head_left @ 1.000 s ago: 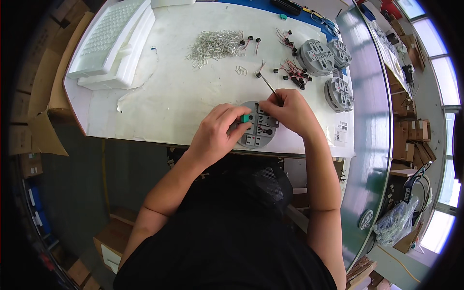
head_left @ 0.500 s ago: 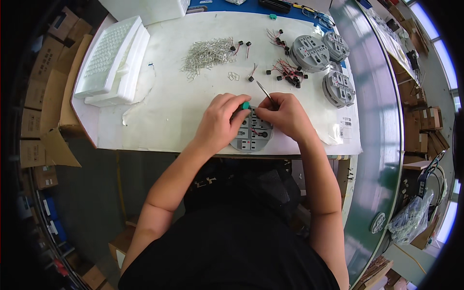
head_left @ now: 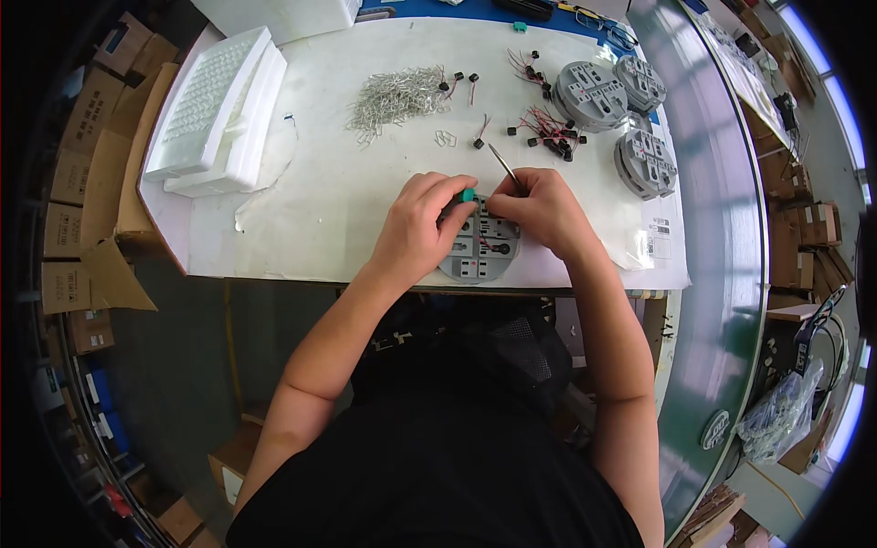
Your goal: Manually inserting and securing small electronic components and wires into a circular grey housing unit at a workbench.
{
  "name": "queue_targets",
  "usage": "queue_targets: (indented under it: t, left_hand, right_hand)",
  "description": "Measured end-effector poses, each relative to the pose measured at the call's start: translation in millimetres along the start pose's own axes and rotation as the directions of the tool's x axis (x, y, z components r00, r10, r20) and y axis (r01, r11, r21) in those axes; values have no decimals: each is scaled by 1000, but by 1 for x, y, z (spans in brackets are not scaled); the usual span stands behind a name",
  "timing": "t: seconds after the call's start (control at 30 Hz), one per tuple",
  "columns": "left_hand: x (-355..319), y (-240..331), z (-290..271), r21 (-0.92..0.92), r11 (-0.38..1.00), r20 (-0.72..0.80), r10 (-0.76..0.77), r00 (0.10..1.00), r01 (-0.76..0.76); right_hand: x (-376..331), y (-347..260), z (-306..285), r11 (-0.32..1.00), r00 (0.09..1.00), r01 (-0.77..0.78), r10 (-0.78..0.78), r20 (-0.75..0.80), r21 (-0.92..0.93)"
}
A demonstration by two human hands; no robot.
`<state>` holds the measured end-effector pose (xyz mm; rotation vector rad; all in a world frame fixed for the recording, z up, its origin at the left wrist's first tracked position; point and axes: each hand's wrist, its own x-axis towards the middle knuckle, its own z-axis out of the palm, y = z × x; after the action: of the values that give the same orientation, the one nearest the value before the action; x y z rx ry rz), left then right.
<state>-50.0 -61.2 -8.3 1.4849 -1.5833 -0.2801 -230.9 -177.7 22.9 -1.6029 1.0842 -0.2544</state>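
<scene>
A round grey disc [head_left: 479,268] with slots and raised blocks lies near the table's front edge, with a small black part on red and black wires [head_left: 501,247] on its face. My left hand [head_left: 416,226] rests at the disc's left side, its thumb and index finger closed on a small green block [head_left: 467,195]. From the right, my right hand [head_left: 544,212] reaches over the disc's far edge. In its closed fingers is a slim, pointed metal tool [head_left: 501,158], tip facing away from me. Whether its fingertips also pinch something small at the disc, I cannot tell.
A heap of small metal clips [head_left: 397,99] lies beyond my hands. To its right are black parts with red wires [head_left: 551,135] and several stacked grey discs [head_left: 592,94]. White foam trays [head_left: 215,114] stand at the left; a green-edged glass panel [head_left: 708,301] borders the right.
The view has shifted slightly, so the table's contents sit a little right and higher. Both hands stay at the disc with the same grips; their fingers have barely moved.
</scene>
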Motion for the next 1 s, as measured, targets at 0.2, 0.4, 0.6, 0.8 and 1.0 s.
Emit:
queue_targets:
  t: [0.2, 0.4, 0.6, 0.8, 1.0]
  left_hand:
    - [0, 1, -3, -30, 999, 15, -36, 999, 37]
    - [2, -1, -6, -11, 999, 54, -32, 998, 33]
    - [1, 2, -4, -35, 998, 36, -59, 998, 60]
    - [10, 5, -13, 4, 1000, 78, -21, 997, 20]
    - [32, 25, -23, 169, 982, 310, 25, 950, -81]
  right_hand:
    - [-9, 2, -1, 993, 994, 109, -110, 12, 42]
    - [-10, 1, 3, 992, 996, 86, -84, -25, 94]
    - [-5, 2, 3, 989, 994, 107, -108, -9, -104]
    - [-8, -1, -2, 994, 1000, -1, 1, 4, 105]
    - [-10, 2, -2, 993, 1000, 10, -6, -29, 115]
